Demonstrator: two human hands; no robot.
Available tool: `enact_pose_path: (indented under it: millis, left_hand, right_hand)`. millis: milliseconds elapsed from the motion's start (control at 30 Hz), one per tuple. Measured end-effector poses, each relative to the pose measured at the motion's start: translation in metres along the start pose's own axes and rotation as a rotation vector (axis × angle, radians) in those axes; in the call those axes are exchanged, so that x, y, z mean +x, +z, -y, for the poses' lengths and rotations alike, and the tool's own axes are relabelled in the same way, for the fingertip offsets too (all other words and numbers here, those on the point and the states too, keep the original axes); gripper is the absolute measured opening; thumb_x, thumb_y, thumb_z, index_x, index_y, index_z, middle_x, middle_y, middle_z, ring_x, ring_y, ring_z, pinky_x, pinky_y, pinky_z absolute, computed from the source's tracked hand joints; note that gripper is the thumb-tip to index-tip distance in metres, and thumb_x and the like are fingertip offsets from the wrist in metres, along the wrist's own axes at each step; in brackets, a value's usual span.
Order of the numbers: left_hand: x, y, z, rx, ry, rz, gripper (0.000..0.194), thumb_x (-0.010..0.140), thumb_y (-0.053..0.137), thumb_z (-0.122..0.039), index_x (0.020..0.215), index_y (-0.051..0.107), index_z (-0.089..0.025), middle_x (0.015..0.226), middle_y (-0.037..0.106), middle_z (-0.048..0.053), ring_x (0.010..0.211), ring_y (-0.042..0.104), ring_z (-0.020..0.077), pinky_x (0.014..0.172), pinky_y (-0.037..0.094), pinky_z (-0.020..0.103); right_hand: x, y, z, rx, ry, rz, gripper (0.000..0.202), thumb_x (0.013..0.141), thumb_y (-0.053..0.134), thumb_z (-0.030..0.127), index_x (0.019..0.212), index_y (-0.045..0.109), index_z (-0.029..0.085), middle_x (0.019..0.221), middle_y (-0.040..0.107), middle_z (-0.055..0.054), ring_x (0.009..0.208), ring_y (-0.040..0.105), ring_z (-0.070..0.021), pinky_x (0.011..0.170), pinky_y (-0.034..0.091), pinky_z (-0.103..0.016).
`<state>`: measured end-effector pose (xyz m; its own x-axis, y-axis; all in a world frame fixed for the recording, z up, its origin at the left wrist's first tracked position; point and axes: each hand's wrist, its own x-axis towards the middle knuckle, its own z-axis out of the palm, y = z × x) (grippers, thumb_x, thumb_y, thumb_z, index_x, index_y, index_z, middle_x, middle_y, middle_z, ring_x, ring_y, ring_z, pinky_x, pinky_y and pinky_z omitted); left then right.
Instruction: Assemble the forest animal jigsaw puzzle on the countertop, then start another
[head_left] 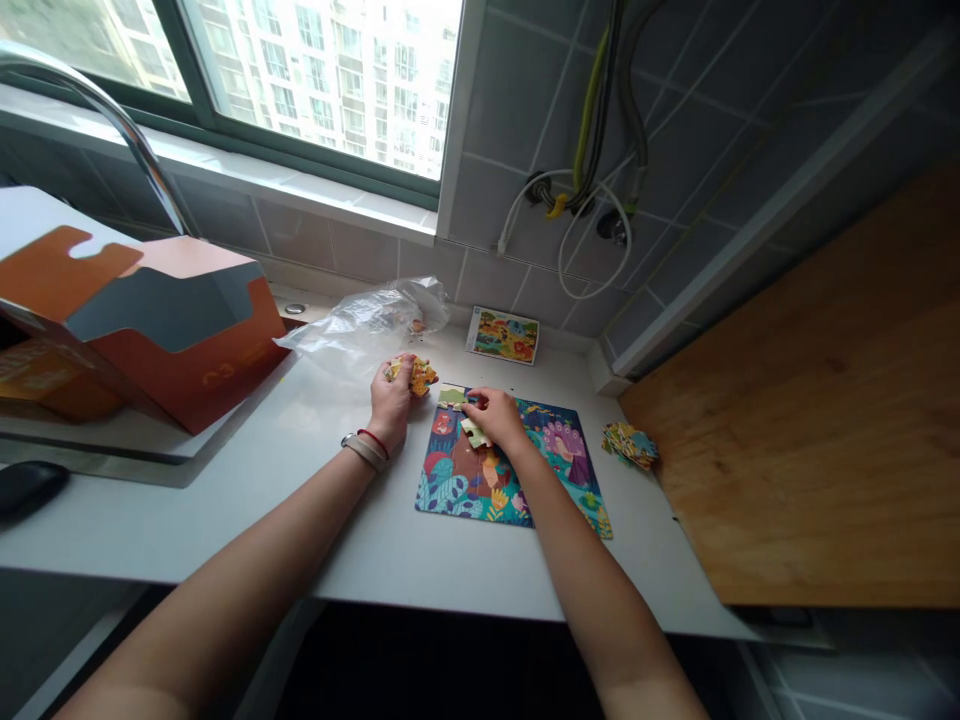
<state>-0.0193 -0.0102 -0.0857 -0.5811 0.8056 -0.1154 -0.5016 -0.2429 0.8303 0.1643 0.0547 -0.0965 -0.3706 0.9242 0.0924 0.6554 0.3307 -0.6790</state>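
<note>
My left hand [391, 400] is closed around a small stack of orange and yellow puzzle pieces [421, 376], held just left of a colourful assembled puzzle [442, 492] that lies flat on the counter. Over the puzzle's upper left part, my right hand [501, 416] has its thumb and fingers pinched at a pale puzzle piece [453, 398] by the top edge; the fingers partly cover it. Another pale green puzzle piece [475, 434] rests on the puzzle under my right hand, tilted against its pattern.
A pile of loose puzzle pieces [630, 445] lies right of the puzzle, near a wooden panel [810, 420]. Behind are a picture card [503, 335] and a clear plastic bag [367, 325]. An orange box [202, 350] and a black mouse [30, 488] stand left on the counter [360, 560].
</note>
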Motion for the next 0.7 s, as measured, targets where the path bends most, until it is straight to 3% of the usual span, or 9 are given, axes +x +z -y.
enact_pose_path:
  millis: [100,300,700]
  left_hand:
    - [-0.0034,0.003,-0.0008,-0.024,-0.047,0.048,0.042,0.086,0.082,-0.046,0.108,0.056,-0.02,0.104,0.077,0.008,0.073,0.079,0.0204,0.051,0.057,0.022]
    - [-0.0064,0.0045,-0.0048,-0.087,-0.164,0.102,0.032,0.093,0.075,-0.043,0.105,0.056,-0.021,0.106,0.076,0.006,0.08,0.08,0.0209,0.055,0.062,0.026]
    - [-0.0069,0.0055,-0.0041,-0.08,-0.173,0.077,0.029,0.093,0.076,-0.041,0.104,0.058,-0.02,0.102,0.076,0.006,0.077,0.079,0.0207,0.056,0.063,0.028]
  right_hand:
    - [0.001,0.0002,0.002,-0.064,0.032,0.018,0.026,0.081,0.083,0.032,0.104,0.085,0.021,0.086,0.081,-0.005,0.079,0.074,-0.021,0.081,0.054,-0.029]
    - [0.0006,0.0011,0.0023,-0.069,0.026,-0.009,0.019,0.085,0.079,0.03,0.101,0.087,0.023,0.087,0.083,-0.005,0.083,0.076,-0.0218,0.083,0.054,-0.028]
    - [-0.0018,0.0003,0.0104,-0.07,0.048,-0.041,0.014,0.087,0.075,0.027,0.096,0.087,0.024,0.091,0.084,-0.005,0.084,0.076,-0.0211,0.081,0.054,-0.026]
